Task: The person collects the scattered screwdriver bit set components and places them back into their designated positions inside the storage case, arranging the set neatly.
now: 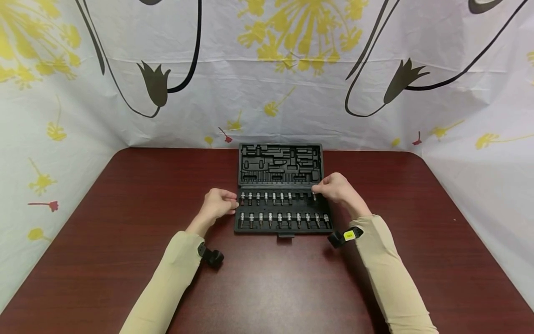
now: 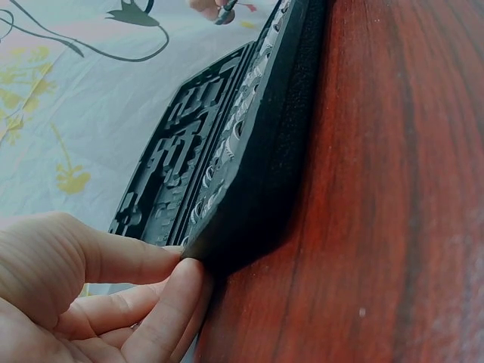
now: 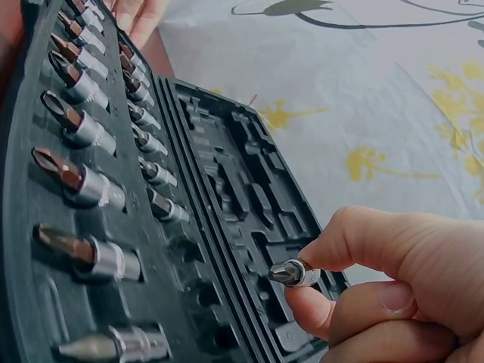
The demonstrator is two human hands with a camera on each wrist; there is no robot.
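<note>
An open black plastic case lies on the table, holding two rows of bit sockets with silver collars, such as this bit socket. My right hand pinches a silver bit socket between thumb and forefinger, above the right end of the back row. Its cross-shaped tip points away from the fingers in the right wrist view. At the case's left edge, my left hand grips the rim with thumb and fingertips. The lid, with moulded recesses, leans back behind the rows.
The dark red wooden table extends around the case on both sides and in front. A white cloth with yellow and grey flower prints hangs behind it. The case's latch sticks out at the front.
</note>
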